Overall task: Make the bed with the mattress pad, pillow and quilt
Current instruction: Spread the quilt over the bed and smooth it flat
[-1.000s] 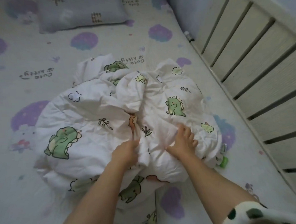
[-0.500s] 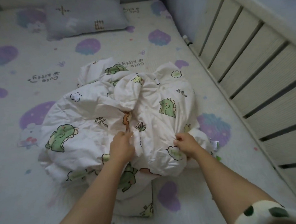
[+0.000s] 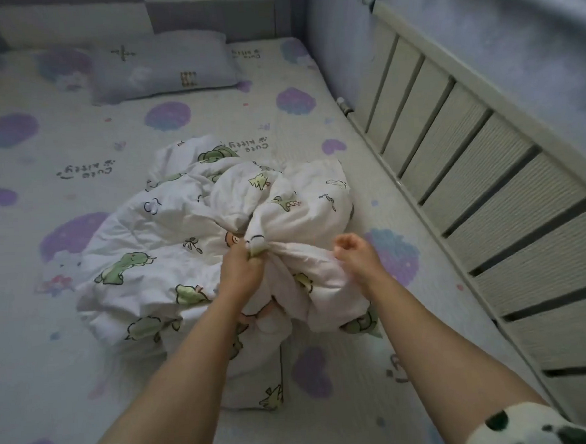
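A pale slatted guard rail [image 3: 481, 183] slants down the right side, dark gaps showing between its boards — a small metal fitting [image 3: 343, 104] sits at its far lower corner. Behind it rises a bluish wall [image 3: 515, 71]; at the far end stands a headboard [image 3: 203, 14] of light and grey-purple panels.

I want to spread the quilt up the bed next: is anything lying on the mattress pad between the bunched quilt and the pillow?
Nothing visible. The mattress pad is bare between the quilt and the pillow, which lies at the head end, apart from the quilt. The left hand grips a quilt fold.
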### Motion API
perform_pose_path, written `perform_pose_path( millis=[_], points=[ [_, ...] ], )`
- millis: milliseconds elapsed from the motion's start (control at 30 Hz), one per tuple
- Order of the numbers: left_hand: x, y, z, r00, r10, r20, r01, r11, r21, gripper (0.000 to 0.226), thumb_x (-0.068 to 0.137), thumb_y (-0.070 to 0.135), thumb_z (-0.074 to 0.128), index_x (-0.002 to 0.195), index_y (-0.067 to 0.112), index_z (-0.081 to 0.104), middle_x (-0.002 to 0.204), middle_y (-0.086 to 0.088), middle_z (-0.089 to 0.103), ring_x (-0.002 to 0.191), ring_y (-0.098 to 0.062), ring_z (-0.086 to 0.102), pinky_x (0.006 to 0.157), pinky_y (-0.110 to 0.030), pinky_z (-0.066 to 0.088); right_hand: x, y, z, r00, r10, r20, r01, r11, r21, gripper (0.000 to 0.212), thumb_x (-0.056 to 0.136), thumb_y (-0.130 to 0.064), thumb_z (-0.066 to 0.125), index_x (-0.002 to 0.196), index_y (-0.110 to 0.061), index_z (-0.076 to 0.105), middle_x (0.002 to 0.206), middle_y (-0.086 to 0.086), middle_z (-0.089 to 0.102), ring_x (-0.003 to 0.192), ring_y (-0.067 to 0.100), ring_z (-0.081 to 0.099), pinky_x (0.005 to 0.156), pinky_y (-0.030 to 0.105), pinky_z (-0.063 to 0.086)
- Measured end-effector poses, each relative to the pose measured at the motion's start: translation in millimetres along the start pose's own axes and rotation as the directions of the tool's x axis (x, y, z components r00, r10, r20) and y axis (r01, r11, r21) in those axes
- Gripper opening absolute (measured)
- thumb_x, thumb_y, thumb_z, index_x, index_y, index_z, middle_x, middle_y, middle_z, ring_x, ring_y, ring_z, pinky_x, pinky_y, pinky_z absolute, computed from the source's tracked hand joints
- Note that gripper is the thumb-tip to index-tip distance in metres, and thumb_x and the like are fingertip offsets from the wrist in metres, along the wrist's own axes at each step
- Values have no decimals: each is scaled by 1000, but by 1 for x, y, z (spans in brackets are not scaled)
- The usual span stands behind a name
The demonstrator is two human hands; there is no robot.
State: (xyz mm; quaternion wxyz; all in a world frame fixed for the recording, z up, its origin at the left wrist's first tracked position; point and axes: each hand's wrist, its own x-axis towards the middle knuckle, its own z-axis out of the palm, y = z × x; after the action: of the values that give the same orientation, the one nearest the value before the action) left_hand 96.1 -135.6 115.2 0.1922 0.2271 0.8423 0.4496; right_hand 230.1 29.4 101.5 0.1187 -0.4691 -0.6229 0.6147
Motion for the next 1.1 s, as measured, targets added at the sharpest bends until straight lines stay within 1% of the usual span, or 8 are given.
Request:
perform_pose_path(
  millis=[67, 167, 300, 467, 633, 800, 967, 1100],
  points=[
    [2, 12, -19, 998, 30, -47, -33, 997, -64, 20, 85, 5, 55, 65, 9, 51, 68, -12, 56, 72, -34, 54, 57, -35, 36, 1, 18, -7, 983, 164, -86, -178, 965, -192, 70, 81, -37, 67, 139, -13, 36, 139, 5, 44, 126, 28, 45, 102, 39, 41],
    [2, 24, -45, 994, 33, -100, -47, 989, -140, 34, 86, 1, 53, 57, 16, 44, 58, 3, 42, 58, -16, 39, 50, -28, 26, -1, 32, -10, 929, 370, -11, -370, 929, 4, 111, 63, -66, 74, 148, -14, 24, 150, 10, 35, 128, 31, 47, 94, 43, 50],
    [5, 26, -72, 985, 5, -173, -36, 984, -177, 12, 88, 0, 53, 76, 3, 57, 68, -3, 49, 62, -15, 42, 56, -29, 30, -27, 17, -6, 840, 359, 406, -469, 857, 213, 39, 91, -45, 57, 117, -16, 63, 115, 12, 68, 103, 29, 64, 87, 40, 53],
    [3, 20, -96, 963, -44, -264, 27, 997, -66, 15, 85, 3, 54, 98, 8, 57, 94, -10, 57, 87, -23, 50, 69, -30, 35, -47, -17, 2, 895, 178, 410, -333, 877, 347, 34, 89, -6, 57, 121, 1, 58, 96, 14, 71, 80, 23, 69, 74, 35, 59],
    [-14, 23, -88, 972, -94, -216, 128, 981, 149, 87, 76, 14, 69, 148, 19, 21, 145, -17, 24, 133, -33, 25, 108, -45, 27, -66, -77, 12, 891, -54, 451, -211, 830, 517, 38, 92, -12, 53, 127, 3, 54, 121, 23, 62, 105, 32, 63, 91, 42, 54],
    [-40, 48, -77, 945, 205, 257, -239, 965, 111, 132, 54, 27, 88, 151, 33, -1, 150, 2, 9, 137, -15, 12, 114, -37, 17, -88, -131, 23, 866, -175, 469, -85, 873, 481, 41, 95, -12, 51, 129, 9, 49, 128, 31, 53, 104, 36, 60, 93, 45, 50],
    [-48, 79, -90, 983, 182, 1, -170, 923, -344, 46, 68, 8, 70, 109, 28, 61, 120, -6, 60, 116, -28, 55, 94, -41, 50, -104, -164, 11, 834, -222, 504, -21, 901, 433, 41, 101, -27, 40, 121, 5, 57, 107, 21, 68, 90, 28, 68, 77, 35, 58],
    [-49, 86, -127, 992, -89, -85, 23, 814, -581, 22, 91, 0, 49, 101, 10, 65, 83, -4, 66, 77, -21, 61, 56, -23, 52, -95, -171, -15, 922, -256, 289, 165, 937, 307, 26, 101, -24, 40, 106, -9, 60, 92, 11, 71, 80, 23, 66, 66, 28, 51]
  ],
)
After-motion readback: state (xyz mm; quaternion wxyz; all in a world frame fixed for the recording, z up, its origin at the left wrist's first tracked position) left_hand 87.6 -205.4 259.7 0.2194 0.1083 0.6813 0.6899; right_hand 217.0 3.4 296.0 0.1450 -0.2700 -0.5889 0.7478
